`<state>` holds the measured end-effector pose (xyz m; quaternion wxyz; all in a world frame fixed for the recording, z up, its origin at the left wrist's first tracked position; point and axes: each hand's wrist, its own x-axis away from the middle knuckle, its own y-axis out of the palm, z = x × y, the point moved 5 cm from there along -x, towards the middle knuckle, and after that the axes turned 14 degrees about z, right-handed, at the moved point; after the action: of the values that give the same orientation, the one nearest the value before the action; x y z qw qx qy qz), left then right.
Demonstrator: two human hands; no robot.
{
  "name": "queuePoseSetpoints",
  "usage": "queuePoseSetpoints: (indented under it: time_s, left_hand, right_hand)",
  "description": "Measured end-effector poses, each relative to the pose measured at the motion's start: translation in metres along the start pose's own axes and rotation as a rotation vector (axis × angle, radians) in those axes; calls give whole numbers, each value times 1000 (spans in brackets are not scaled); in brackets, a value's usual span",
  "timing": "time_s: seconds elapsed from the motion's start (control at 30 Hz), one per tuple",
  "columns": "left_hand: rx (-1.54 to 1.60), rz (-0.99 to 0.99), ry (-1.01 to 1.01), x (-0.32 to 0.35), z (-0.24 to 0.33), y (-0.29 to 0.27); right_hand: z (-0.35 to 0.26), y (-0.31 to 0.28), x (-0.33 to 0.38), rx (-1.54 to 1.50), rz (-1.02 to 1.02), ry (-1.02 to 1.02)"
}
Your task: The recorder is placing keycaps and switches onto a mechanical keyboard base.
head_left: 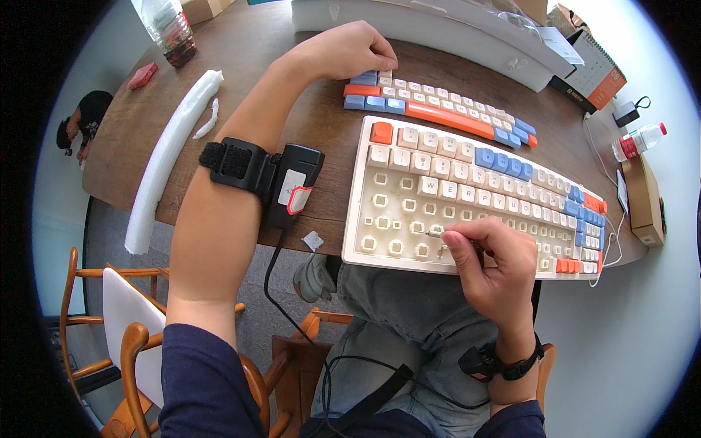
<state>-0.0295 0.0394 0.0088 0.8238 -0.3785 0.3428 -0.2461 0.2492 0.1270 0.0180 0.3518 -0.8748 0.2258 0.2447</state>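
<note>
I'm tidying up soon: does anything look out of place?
The keyboard looks odd: its lower rows are mostly bare, exposing square mounts, while separate keycaps sit behind it. A white scrap lies near the front edge of the table.

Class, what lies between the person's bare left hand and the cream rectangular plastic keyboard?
The head view shows rows of cream, blue and orange plastic keycaps on the brown wooden table, between left hand and keyboard.
</note>
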Motion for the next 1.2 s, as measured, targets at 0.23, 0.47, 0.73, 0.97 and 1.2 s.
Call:
queuePoseSetpoints:
  time_s: [0.23,0.47,0.73,0.97,1.2]
  left_hand:
    - [98,103,199,3,41,-18]
    - [211,-284,352,39,103,-13]
    - [114,-434,199,52,89,-5]
    - [199,-506,115,52,85,9]
    - [238,-501,183,53,81,16]
  right_hand:
    - [9,-9,0,-149,78,210]
    - [1,-29,-29,-16,99,354]
    - [-14,-7,-64,124,-41,371]
    - [-10,-1,-86,207,-257,212]
    - [-13,1,-83,-31,-235,206]
